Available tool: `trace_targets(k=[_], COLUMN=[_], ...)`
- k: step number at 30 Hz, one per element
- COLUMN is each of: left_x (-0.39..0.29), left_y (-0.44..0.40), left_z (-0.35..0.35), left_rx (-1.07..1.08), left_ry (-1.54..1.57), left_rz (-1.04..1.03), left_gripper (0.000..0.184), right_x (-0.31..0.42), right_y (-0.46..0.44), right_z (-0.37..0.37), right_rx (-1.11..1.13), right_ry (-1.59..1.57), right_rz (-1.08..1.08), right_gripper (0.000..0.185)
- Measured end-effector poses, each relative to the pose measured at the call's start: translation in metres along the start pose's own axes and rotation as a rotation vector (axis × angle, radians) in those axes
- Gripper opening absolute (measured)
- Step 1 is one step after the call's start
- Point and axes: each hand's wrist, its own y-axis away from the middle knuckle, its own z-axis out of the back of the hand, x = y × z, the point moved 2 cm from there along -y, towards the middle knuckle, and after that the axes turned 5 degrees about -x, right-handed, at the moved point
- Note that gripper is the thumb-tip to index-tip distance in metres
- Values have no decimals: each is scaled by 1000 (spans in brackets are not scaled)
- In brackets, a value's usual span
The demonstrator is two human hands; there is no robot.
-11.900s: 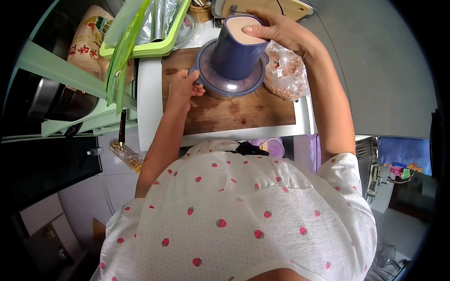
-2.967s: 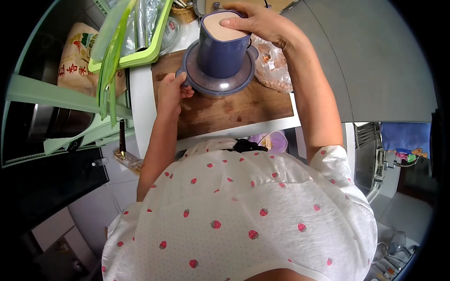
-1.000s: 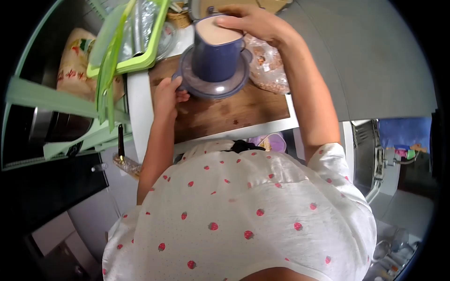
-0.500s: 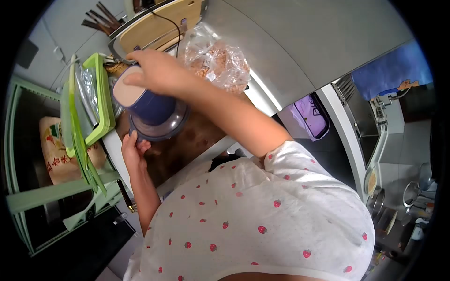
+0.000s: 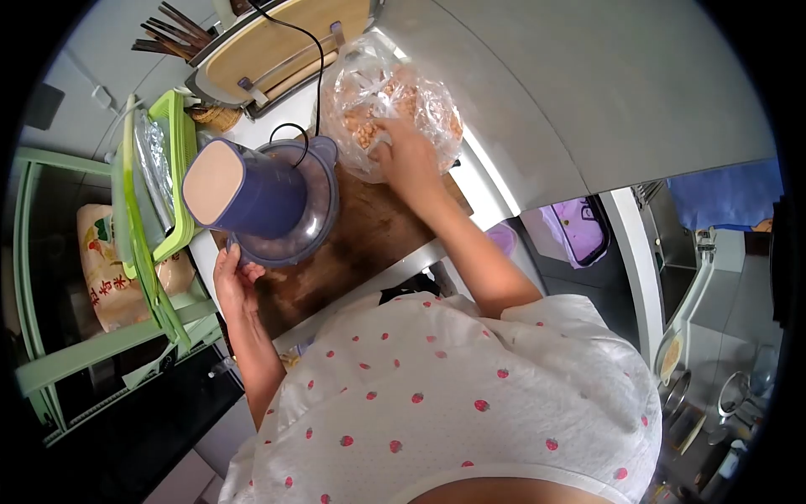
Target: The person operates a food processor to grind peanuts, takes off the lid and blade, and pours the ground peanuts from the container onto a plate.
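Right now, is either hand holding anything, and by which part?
The left hand holds the purple lid by its side tab. The right hand is at the plastic bag; whether it grips cannot be told.

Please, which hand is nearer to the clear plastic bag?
Right: the right hand is at the clear plastic bag. The left hand is farther away, at the handle of the purple lid.
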Motion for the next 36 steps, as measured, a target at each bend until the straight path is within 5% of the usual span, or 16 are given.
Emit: trace_targets(k=[2, 12, 15, 27, 32, 36], left_x=[0, 4, 4, 5, 3, 6], left_y=[1, 4, 2, 1, 3, 1], left_z=[-1, 0, 1, 0, -1, 2], left_rx=[-25, -51, -33, -24, -33, -31], left_ry=[8, 30, 29, 14, -6, -2], left_rz=[4, -11, -19, -23, -18, -29], left_gripper=[14, 13, 13, 14, 14, 14], right_x=[-27, -61, -68, -9, -18, -14], right_y=[-8, -57, -62, -43, -39, -41], right_z=[-5, -46, -50, 39, 47, 51], right_rx=[27, 22, 278, -249, -183, 88], right_ry=[273, 508, 631, -488, -477, -404], right_rz=[81, 134, -85, -327, -394, -435], right_gripper=[29, 23, 24, 5, 10, 36])
